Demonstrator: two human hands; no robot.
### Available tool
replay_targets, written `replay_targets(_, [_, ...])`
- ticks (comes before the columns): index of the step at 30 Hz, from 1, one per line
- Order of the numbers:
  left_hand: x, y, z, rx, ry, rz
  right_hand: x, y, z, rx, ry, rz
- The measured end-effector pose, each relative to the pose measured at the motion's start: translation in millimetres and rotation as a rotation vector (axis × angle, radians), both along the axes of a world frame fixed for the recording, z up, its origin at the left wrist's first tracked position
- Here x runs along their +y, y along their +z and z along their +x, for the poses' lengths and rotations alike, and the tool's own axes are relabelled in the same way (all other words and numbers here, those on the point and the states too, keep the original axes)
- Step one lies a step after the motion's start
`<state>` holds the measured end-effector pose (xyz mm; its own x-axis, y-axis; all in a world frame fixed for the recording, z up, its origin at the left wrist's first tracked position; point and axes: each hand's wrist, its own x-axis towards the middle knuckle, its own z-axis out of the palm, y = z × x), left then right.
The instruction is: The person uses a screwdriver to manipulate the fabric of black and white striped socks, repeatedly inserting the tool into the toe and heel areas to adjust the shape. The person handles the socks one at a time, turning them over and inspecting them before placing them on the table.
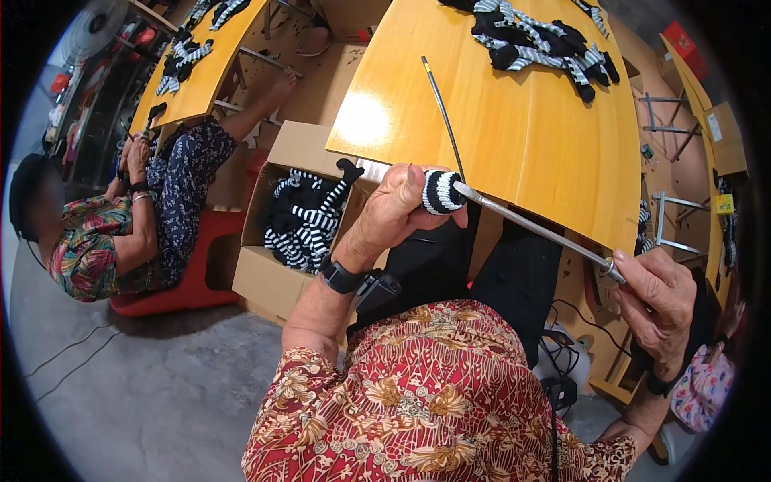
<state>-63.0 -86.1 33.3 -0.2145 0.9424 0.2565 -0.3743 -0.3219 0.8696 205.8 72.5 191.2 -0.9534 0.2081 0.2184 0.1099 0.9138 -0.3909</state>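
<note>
My left hand (pixel 389 210) is closed round a small black-and-white striped knitted piece (pixel 439 193), whose banded end shows above the fingers. In my right hand (pixel 660 304), fingers pinch the near end of a long metal rod (pixel 536 228). Its far, flattened tip touches the striped piece beside my left fingertips; whether it goes inside I cannot tell. A thin dark stick (pixel 440 100) with a yellow band reaches over the table edge down to the same spot, its lower end hidden behind the knit.
A yellow wooden table (pixel 498 136) stands ahead, with a heap of striped knitted pieces (pixel 534 44) at its far side. Left of my arm, an open cardboard box (pixel 301 145) holds many more. Farther left, a seated person (pixel 104 233) works at another table (pixel 205 68).
</note>
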Motion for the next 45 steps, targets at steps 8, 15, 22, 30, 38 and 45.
replay_targets(8, [6.8,1.4,8.5,0.133,0.031,-0.150,0.0,-26.6,-13.2,-0.022,-0.113,-0.328])
replay_targets(15, [8.5,-8.8,7.5,-0.099,-0.019,-0.036,-1.4,-32.1,-13.0,0.119,-0.184,-0.426])
replay_targets(22, [11.3,-11.0,4.9,-0.163,0.132,0.052,-13.1,-16.5,4.3,0.041,-0.204,-0.426])
replay_targets(30, [10.1,-6.9,1.7,-0.011,0.160,0.132,-12.8,-10.1,2.8,-0.017,-0.165,-0.284])
replay_targets(38, [10.6,-9.3,5.3,0.165,0.412,0.075,-32.1,-20.4,-13.5,0.054,-0.224,-0.260])
replay_targets(45, [12.7,-2.8,4.2,-0.148,0.303,0.048,-42.6,-63.9,-19.0,0.176,-0.302,-0.396])
